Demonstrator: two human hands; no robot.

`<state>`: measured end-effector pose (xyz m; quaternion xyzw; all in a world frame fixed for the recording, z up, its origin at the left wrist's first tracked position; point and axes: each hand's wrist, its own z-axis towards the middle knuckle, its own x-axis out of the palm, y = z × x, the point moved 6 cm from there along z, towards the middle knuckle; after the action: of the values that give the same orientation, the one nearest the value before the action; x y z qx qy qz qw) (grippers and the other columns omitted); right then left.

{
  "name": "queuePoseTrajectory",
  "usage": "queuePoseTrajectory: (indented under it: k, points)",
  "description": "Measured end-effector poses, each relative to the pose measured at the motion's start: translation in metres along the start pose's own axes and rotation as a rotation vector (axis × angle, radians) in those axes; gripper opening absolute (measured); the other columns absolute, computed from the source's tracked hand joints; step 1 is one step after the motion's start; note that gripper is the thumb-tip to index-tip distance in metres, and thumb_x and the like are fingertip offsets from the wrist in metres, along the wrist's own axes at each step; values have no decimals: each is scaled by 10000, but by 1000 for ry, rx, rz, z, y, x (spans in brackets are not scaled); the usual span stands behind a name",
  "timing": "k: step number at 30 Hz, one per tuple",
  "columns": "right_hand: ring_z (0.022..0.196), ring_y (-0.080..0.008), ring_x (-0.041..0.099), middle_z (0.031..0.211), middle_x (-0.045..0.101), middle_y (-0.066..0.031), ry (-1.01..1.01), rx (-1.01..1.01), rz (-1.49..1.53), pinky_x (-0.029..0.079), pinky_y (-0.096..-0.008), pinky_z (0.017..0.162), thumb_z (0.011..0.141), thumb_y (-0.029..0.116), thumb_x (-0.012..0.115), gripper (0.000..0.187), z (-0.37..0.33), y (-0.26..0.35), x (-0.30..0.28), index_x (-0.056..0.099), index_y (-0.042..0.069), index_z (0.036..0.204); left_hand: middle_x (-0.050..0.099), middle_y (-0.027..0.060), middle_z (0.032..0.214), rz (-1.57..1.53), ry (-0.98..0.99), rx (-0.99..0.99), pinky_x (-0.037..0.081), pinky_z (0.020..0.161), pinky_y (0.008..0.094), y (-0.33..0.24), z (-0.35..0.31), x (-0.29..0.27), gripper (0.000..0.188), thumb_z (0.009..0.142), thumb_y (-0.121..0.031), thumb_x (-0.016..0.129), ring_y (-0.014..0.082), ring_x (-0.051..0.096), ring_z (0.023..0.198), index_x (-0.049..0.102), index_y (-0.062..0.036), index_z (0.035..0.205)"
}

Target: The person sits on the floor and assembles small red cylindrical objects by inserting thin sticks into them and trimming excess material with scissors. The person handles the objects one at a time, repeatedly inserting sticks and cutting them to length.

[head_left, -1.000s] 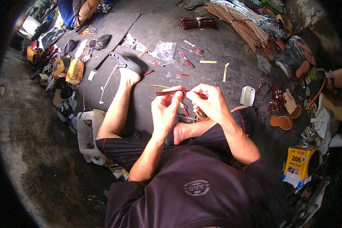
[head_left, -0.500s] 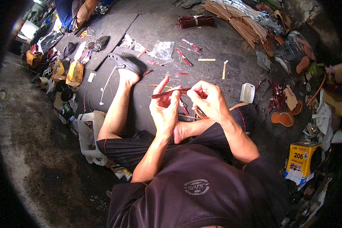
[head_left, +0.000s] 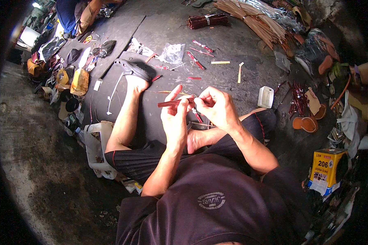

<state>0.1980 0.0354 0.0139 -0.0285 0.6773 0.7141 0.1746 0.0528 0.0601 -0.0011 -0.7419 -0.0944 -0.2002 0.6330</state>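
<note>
A narrow dark red strip (head_left: pixel 167 104), perhaps leather, lies level across my two hands above my folded legs. My left hand (head_left: pixel 175 123) pinches it between thumb and fingers, with the index finger stretched up and the strip's left end sticking out. Thumb and fingers of my right hand (head_left: pixel 221 109) close on its other end, hiding that tip. Just beyond, on the dark floor mat, lie a short red piece (head_left: pixel 194 78) and a red strip with a shiny metal part (head_left: pixel 196 60). Another red strip (head_left: pixel 197 116) shows partly behind my hands.
A white tray (head_left: pixel 265 97) stands right of my hands, near a pile of dark red strips (head_left: pixel 299 100). A tied bundle (head_left: pixel 207 21) and long brown strips (head_left: pixel 253 20) lie at the far side. A cut white jug (head_left: pixel 99 149) sits left; a yellow can (head_left: pixel 327 173) stands right.
The strip has shifted slightly left and lies flatter across my hands. My right hand has moved a little left along it. An orange loop seen beneath my right hand no longer shows.
</note>
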Motion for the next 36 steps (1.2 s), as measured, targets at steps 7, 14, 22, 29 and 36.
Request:
queuePoseTrajectory:
  k: [7,14,22,29,36]
  points:
    - [687,-124,673,746,697,-87,4,28,8,528,-288,605,852,102,726,125,4,2,0,642,11,867,666,90,1042,45,69,56,508,842,241,-8,2,2,466,933,5,605,111,624,937,459,-9,1375]
    - [706,-76,641,813,682,-43,109,88,216,543,-227,635,915,64,667,88,3,5,3,635,-17,919,668,94,1066,49,57,133,509,854,255,-11,5,1,447,899,20,645,118,629,946,498,-16,1320]
    - [709,-90,644,834,671,-47,144,122,240,544,-237,650,926,83,655,109,8,15,-9,626,-19,951,676,125,1115,118,115,-21,520,910,303,-23,0,4,263,910,-37,666,172,649,1009,627,20,1164]
    - [744,-92,643,812,702,-65,103,-22,167,511,-284,657,908,135,683,140,4,18,-6,661,-2,922,690,94,983,197,30,168,529,828,263,-22,-1,3,186,897,11,663,131,658,897,635,10,1081]
    - [706,-79,622,819,669,-39,47,-89,142,525,-240,650,946,134,638,145,2,21,-5,631,-11,937,677,78,914,238,-25,139,531,785,258,-15,6,-3,147,904,-1,651,124,647,830,623,9,1047]
